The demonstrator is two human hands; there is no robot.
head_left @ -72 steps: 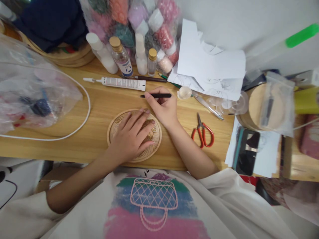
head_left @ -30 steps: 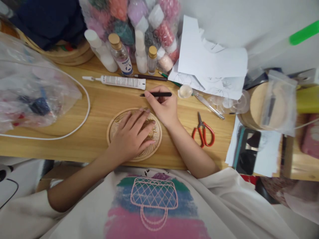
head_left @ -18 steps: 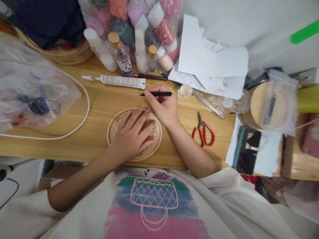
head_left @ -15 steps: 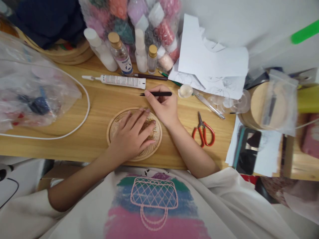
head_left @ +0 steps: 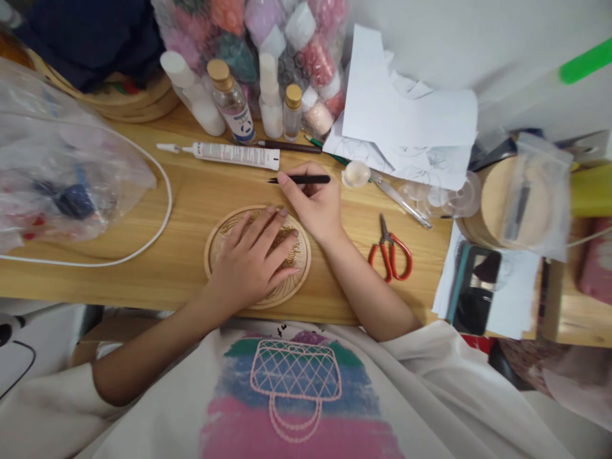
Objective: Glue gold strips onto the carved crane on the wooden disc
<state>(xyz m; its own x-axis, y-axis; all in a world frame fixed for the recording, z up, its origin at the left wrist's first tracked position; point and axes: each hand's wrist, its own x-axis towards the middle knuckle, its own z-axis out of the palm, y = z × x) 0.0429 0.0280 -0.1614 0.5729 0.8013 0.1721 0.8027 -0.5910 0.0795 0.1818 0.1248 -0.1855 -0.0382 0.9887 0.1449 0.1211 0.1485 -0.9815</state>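
Observation:
My left hand (head_left: 253, 258) lies with its fingers spread over a round wooden plaque (head_left: 209, 252) with a carved line pattern. Gold-coloured pieces near the plaque's middle show between and beside the fingers; the palm hides the rest. Just beyond the plaque's right edge, my right hand (head_left: 313, 201) is closed around slim black tweezers (head_left: 315, 180), whose fine tips point left, above the table. To the right of my right forearm lie red-handled pliers (head_left: 391, 248).
A white glue tube (head_left: 234, 154) lies behind the plaque, with several bottles (head_left: 238, 115) behind it. Papers (head_left: 411, 118), a craft knife (head_left: 401, 203) and a phone (head_left: 478, 290) are on the right. A white cable (head_left: 168, 204) curves beside a plastic bag (head_left: 71, 172) at left.

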